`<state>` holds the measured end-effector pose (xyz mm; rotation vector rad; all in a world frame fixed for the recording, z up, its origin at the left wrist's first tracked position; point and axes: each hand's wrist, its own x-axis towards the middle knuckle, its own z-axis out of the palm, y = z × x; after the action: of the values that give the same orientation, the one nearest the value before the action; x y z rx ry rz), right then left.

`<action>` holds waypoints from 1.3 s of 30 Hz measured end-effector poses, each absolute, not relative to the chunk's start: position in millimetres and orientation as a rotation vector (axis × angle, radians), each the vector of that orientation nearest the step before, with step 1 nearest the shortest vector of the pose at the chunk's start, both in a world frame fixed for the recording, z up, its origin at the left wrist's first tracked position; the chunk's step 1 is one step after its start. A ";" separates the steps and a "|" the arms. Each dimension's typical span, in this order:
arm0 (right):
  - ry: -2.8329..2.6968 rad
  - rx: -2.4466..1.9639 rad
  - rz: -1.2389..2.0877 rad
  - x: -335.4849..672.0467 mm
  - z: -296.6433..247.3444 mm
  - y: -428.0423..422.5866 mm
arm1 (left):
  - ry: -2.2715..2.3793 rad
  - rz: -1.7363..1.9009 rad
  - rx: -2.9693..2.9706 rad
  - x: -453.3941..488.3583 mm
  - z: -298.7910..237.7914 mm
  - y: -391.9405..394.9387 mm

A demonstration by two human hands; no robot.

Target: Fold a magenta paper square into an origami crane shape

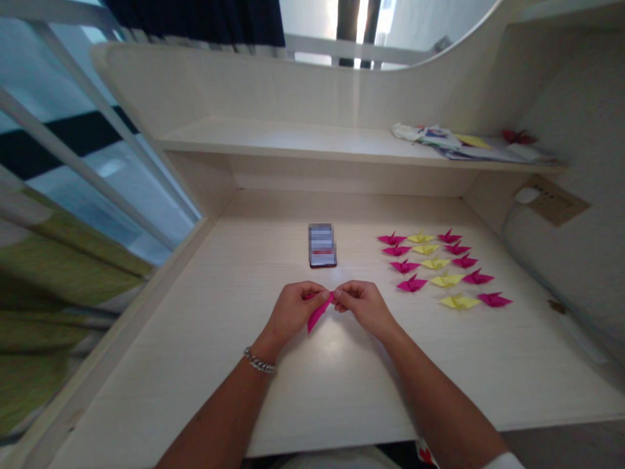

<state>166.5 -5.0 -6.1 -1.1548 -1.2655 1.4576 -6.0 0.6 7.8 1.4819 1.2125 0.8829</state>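
Note:
Both hands meet over the middle of the pale wooden desk [195,365], pinching a folded pink paper piece [318,313]. My left hand [293,311] grips its upper left part, fingers curled; a silver bracelet sits on that wrist. My right hand [364,305] pinches the top end from the right. The paper's lower tip points down toward me. A phone [322,245] lies flat just beyond the hands.
Right of the hands, several folded pink and yellow paper cranes [442,268] lie in three rows. A shelf [273,140] above the desk carries papers [463,144] and a red crane at its right end. A wall socket [554,203] is at far right.

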 end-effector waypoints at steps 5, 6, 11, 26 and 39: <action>-1.277 -1.144 1.442 166.5 -4.4 -5.5 | 1.217 0.875 1.511 -5.7 9.3 0.1; -1.273 -1.142 1.445 166.5 -4.1 -5.5 | 1.219 0.874 1.510 -5.7 9.4 0.1; -1.224 -1.128 1.506 166.1 -3.9 -5.0 | 1.207 0.876 1.498 -5.7 8.6 0.2; -1.024 -1.081 1.619 169.3 -2.0 -3.2 | 1.247 0.887 1.455 -6.6 10.5 0.4; -1.263 -1.106 1.492 170.6 -3.9 -3.6 | 1.192 0.870 1.330 -6.1 9.1 1.4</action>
<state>170.6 -3.6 -3.9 -1.1062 -1.2632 1.4915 -6.1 1.4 9.1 1.3302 1.1919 0.8696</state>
